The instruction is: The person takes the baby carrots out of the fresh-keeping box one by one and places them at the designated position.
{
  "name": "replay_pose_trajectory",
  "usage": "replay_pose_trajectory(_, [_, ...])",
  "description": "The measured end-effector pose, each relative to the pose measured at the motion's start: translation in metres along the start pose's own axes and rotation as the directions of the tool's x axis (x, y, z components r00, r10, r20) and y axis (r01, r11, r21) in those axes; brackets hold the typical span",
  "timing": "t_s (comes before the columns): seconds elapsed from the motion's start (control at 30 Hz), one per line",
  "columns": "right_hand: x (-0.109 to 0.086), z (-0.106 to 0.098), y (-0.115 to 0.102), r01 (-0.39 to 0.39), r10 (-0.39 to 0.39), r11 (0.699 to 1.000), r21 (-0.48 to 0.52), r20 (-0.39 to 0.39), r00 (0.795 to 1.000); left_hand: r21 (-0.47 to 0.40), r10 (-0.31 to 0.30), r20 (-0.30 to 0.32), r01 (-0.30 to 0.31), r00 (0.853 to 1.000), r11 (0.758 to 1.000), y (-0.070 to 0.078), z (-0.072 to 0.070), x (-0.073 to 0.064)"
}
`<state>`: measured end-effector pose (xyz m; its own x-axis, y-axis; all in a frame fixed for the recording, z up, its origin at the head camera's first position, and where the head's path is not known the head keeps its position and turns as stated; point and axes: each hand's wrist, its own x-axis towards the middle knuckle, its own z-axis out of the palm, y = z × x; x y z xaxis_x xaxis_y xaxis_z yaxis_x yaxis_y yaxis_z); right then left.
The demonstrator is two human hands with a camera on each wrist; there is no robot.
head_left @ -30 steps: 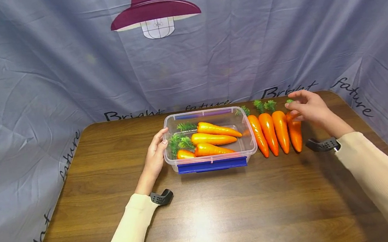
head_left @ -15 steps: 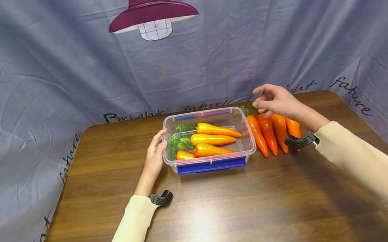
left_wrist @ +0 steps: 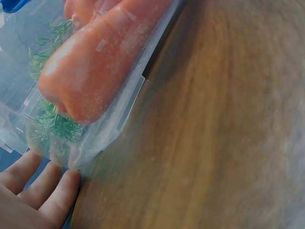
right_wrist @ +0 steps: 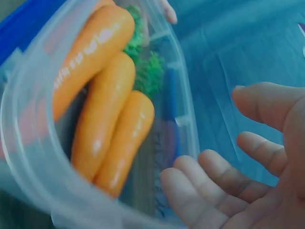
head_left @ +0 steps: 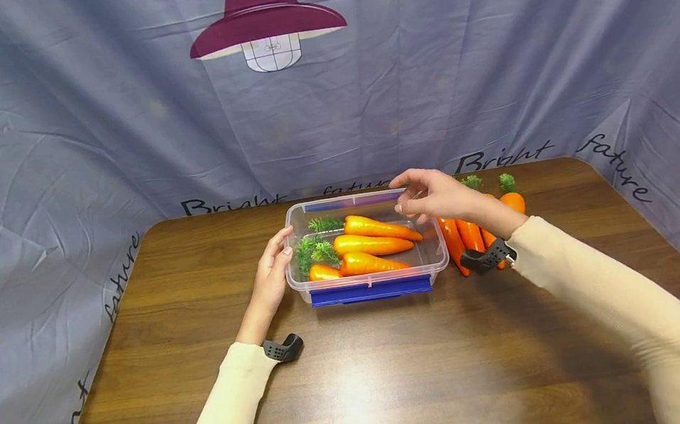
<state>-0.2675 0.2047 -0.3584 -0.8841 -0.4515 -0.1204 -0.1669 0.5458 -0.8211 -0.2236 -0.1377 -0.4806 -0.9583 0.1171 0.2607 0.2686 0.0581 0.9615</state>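
A clear plastic food box with blue clips stands on the table. Several orange carrots with green leafy tops lie inside it. My left hand rests its fingertips against the box's left end; the left wrist view shows these fingers nearly straight at the clear wall. My right hand hovers at the back right corner of the rim with nothing in it. Its fingers and thumb are spread apart in the right wrist view. Beneath the right hand and wrist, more carrots lie in a row, partly hidden.
The brown wooden table extends forward of the box and to both sides. A grey-blue curtain printed with lamps and lettering hangs behind its far edge. The rightmost carrot in the row shows beyond the right forearm.
My right hand has moved left from the rightmost carrot, across the row, to the box's back right corner. My left hand has kept its place at the box.
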Motion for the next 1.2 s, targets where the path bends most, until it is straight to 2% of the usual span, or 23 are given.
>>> replay_pose_trajectory(0.17, [0.009,0.017,-0.001,-0.017,0.019,1.000,-0.022,0.090,0.996,-0.008,0.001,0.002,-0.001,1.000,1.000,-0.001,0.000,0.000])
replay_pose_trajectory(0.63, [0.018,0.051,-0.009,-0.002,0.008,1.000,-0.021,0.251,0.968,-0.011,-0.002,0.006,0.002,1.000,1.000,-0.001,-0.001,0.001])
replay_pose_trajectory(0.97, [0.024,0.066,-0.006,0.130,-0.084,0.986,-0.108,0.354,0.931,-0.015,-0.004,0.008,0.004,1.000,1.000,-0.001,0.000,0.001])
replay_pose_trajectory(1.2, [0.025,0.076,-0.005,0.232,-0.143,0.960,-0.156,0.442,0.886,-0.016,-0.007,0.005,0.007,1.000,1.000,-0.001,-0.001,0.001])
